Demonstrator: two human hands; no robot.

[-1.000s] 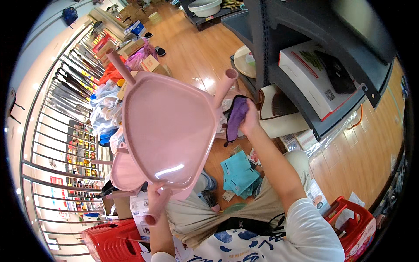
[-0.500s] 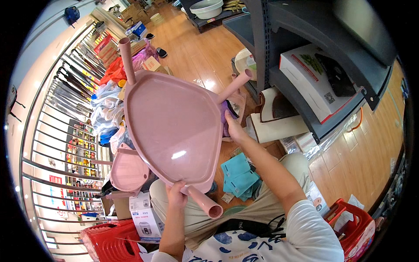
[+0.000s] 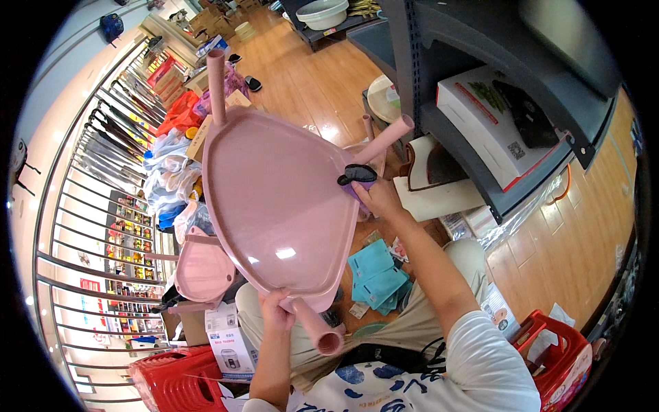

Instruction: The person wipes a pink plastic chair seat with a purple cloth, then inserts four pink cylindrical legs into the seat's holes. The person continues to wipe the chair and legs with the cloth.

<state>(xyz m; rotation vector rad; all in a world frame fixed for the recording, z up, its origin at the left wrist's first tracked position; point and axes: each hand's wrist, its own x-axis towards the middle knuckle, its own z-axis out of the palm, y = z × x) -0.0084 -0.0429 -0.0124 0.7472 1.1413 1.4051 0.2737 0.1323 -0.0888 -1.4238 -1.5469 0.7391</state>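
A pink plastic rack tier [image 3: 281,199] with round tube legs and a raised rim is held tilted in front of me. My left hand [image 3: 276,310] grips its near rim beside the nearest tube leg. On the right side, my right hand [image 3: 377,196] is closed on a purple-and-black cloth-like wad [image 3: 358,174], which lies against the tier's rim just below the right tube leg. Its exact kind is unclear. A second, smaller pink tier [image 3: 204,269] stands on the left. Another pink piece [image 3: 368,127] shows partly behind the right leg.
Dark grey shelving [image 3: 406,82] with a white box [image 3: 487,130] rises on the right. Turquoise packets [image 3: 374,275] lie on the floor between my legs. Red plastic stools [image 3: 175,384] stand at lower left. A metal railing [image 3: 103,275] and plastic bags [image 3: 168,172] line the left.
The tier has shifted slightly right. My right hand has moved the purple-and-black wad from the rim's outer side up over its edge, so its black part now shows. My left hand keeps its grip.
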